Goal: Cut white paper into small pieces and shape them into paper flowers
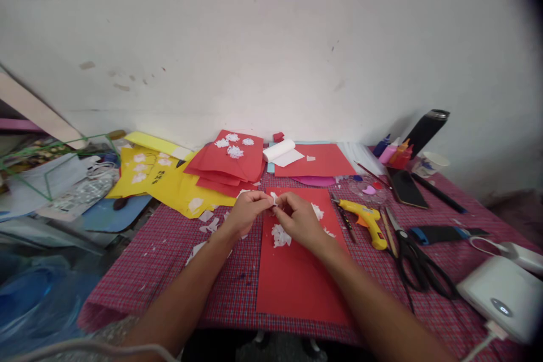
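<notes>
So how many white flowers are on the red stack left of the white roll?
4: a back flower, a left flower, a right flower and a front flower. None there looks hidden.

Head-worn view, forward and down over the table toward the wall.

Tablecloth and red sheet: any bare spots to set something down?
Free: tablecloth near-left corner, outside the left forearm; red sheet below the paper flower, beside the right forearm.
Crowded: right side, with glue gun, scissors, white device.
</notes>
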A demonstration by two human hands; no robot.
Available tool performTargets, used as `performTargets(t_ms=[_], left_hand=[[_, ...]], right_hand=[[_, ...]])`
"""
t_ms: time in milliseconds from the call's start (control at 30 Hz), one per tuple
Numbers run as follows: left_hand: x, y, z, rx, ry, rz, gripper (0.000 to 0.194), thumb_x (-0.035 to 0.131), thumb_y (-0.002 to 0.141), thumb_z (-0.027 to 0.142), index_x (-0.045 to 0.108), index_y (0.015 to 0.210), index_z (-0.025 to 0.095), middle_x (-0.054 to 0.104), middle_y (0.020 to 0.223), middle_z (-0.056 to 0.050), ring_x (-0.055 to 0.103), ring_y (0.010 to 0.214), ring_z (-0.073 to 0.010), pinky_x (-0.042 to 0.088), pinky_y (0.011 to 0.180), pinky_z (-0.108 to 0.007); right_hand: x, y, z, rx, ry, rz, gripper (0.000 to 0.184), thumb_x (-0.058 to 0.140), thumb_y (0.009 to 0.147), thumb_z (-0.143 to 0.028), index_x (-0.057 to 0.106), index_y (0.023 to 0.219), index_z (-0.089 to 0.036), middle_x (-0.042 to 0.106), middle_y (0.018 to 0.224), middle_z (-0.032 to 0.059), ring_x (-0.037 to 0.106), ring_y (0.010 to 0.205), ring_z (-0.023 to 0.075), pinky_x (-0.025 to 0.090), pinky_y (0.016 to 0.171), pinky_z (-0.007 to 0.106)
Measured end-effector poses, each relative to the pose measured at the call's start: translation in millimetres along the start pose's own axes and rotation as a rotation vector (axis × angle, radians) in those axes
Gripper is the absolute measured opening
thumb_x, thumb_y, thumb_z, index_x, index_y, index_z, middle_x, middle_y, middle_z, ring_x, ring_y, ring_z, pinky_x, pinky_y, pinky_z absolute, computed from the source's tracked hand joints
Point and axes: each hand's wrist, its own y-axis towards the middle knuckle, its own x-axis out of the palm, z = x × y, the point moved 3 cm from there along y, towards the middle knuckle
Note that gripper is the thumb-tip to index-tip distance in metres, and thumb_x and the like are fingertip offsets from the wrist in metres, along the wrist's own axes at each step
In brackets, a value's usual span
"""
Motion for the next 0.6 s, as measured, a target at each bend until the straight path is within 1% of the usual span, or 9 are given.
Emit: performTargets(t_ms=[100, 333, 533, 600], left_hand=[[0.9, -0.5, -2.0, -0.017, -0.020, 0.010, 0.013, 0.073, 0.072, 0.026, 0.070, 0.070, 0.013, 0.066, 0.072, -0.003, 0.058, 0.070, -0.0133, 0.045, 0.071, -0.027], [2.8, -1.5, -3.4, -0.056, -0.092, -0.013, 0.015, 0.074, 0.071, 0.027, 0.070, 0.072, 0.013, 0.067, 0.074, -0.004, 0.060, 0.072, -0.0142, 0.048, 0.073, -0.028], [3.9, -1.7, -4.0, -0.107, -0.160, -0.027, 0.015, 0.075, 0.070, 0.026, 0.069, 0.072, 0.012, 0.067, 0.075, -0.004, 0.062, 0.073, -0.0147, 0.049, 0.073, -0.029], [3.6, -1.3, -5.7, -0.105, -0.154, -0.032, 0.016, 0.075, 0.071, 0.027, 0.069, 0.073, 0.012, 0.068, 0.076, -0.005, 0.063, 0.074, -0.0150, 0.049, 0.074, -0.029]], right_hand=[[0.0, -0.4, 0.2, -0.006, -0.056, 0.013, 0.004, 0.057, 0.088, -0.022, 0.058, 0.084, -0.020, 0.063, 0.076, 0.0009, 0.056, 0.067, 0.0152, 0.040, 0.062, 0.025], [0.7, -1.1, 2.3, -0.038, -0.119, 0.014, 0.008, 0.052, 0.088, -0.016, 0.058, 0.084, -0.020, 0.064, 0.079, 0.0024, 0.058, 0.071, 0.0163, 0.040, 0.065, 0.026], [-0.4, -1.0, -0.7, -0.034, -0.146, -0.006, 0.001, 0.056, 0.087, -0.021, 0.057, 0.087, -0.020, 0.064, 0.079, 0.0025, 0.058, 0.071, 0.0168, 0.039, 0.064, 0.026], [-0.2, -0.9, -0.6, -0.024, -0.158, -0.011, 0.003, 0.056, 0.088, -0.022, 0.056, 0.086, -0.020, 0.063, 0.078, 0.0021, 0.057, 0.069, 0.0164, 0.038, 0.062, 0.026]])
